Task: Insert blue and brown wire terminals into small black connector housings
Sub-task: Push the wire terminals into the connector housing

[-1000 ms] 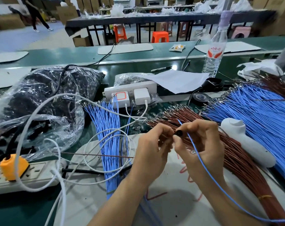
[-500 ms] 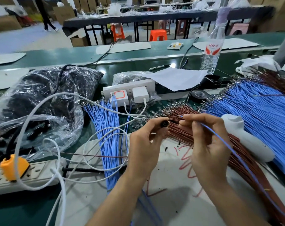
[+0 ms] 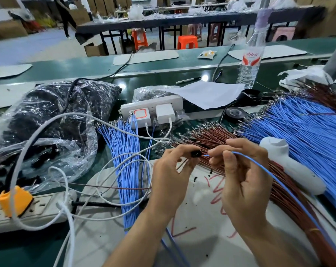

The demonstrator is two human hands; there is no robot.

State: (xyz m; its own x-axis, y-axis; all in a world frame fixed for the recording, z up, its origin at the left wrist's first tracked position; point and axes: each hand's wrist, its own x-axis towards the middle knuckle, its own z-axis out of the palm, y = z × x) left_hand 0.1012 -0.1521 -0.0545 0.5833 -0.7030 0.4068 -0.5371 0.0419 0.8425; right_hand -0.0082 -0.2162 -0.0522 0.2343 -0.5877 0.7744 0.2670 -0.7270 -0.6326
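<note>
Here, in front of the white power strip (image 3: 151, 107), both hands are raised over a pale mat (image 3: 198, 224). The left hand (image 3: 171, 176) pinches a small black housing (image 3: 195, 153) between thumb and forefinger, with its other fingers curled. The right hand (image 3: 242, 178) pinches a single blue wire (image 3: 275, 174) close to its tip. The tip points at the housing and sits just beside it; whether they touch cannot be told. A thin brown strand (image 3: 182, 164) slants down from under the housing. A brown bundle (image 3: 211, 134) lies behind the hands, to the front right of the strip. One blue bundle (image 3: 124, 151) lies to the strip's front left, and a larger blue fan (image 3: 307, 135) is spread well to its right.
</note>
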